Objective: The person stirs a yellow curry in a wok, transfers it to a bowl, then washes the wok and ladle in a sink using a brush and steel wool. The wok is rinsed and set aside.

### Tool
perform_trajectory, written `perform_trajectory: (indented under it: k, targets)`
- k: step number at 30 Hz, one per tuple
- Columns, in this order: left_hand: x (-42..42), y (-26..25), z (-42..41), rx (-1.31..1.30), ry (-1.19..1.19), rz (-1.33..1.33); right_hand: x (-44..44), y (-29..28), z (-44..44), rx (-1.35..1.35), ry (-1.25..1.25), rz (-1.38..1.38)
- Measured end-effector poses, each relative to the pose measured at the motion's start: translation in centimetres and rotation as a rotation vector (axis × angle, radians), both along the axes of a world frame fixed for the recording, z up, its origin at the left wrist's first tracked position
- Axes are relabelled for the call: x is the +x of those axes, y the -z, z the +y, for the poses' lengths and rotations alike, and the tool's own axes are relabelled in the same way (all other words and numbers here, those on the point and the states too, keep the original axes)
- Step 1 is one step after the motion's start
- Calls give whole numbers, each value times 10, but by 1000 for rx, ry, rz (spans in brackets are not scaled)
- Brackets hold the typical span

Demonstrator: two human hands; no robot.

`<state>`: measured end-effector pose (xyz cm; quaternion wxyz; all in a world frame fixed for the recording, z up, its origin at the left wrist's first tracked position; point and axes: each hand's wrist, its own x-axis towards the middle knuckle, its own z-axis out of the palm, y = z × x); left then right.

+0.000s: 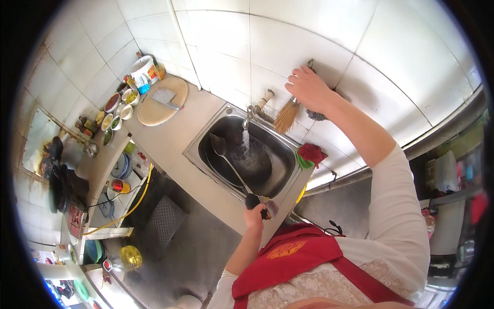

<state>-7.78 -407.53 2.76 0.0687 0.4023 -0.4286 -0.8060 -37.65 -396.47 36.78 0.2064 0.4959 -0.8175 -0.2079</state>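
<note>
My left hand is closed around the black handle of a dark wok at the near edge of the steel sink. The wok lies tilted inside the basin, and a metal wok spatula leans in it, its shaft running towards my left hand. Water pours from the tap into the wok. Up at the tiled wall, my right hand has its fingers curled over the handle of a bamboo brush, bristles down. The hand hides most of that handle.
Behind my right wrist hangs a dark wire scourer. Red and green cloths lie at the sink's right corner. On the counter to the left are a cleaver on a round chopping board and several small bowls.
</note>
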Motion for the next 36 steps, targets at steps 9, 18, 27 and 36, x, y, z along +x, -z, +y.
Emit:
perform_trajectory:
  k: [9,18,27,36]
  targets:
    - [-3,-27,16,-28,-88,51,39,44,68,-284,243,272]
    - [-7,-25,18,22,-53,35,45,16,61,-489,161,60]
    - [-7,-30,20,9,-64,37,80,68,48,-325,-16,-189]
    - [-10,-45,22,54,-79,-29,58,300,-22,-320,305,-966]
